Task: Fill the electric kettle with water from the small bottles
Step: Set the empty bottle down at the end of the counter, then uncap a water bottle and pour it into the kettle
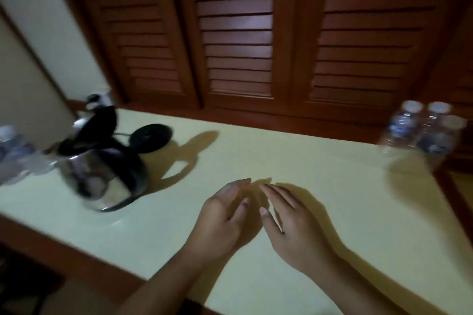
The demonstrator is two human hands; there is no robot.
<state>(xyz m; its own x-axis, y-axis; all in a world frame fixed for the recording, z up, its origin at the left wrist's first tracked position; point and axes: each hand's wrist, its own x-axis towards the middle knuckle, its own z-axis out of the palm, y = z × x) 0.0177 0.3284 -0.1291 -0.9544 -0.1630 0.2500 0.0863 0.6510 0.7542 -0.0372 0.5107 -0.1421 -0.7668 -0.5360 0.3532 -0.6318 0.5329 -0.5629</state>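
Hovering side by side over the worktop (320, 161), the left hand (225, 217) and right hand (294, 225) are spread and hold nothing. The kettle (102, 176), lid up, stands well to their left off its base (151, 138); bottles (425, 130) cluster at the far right corner, more at the left edge (15, 153). Bare worktop lies between.
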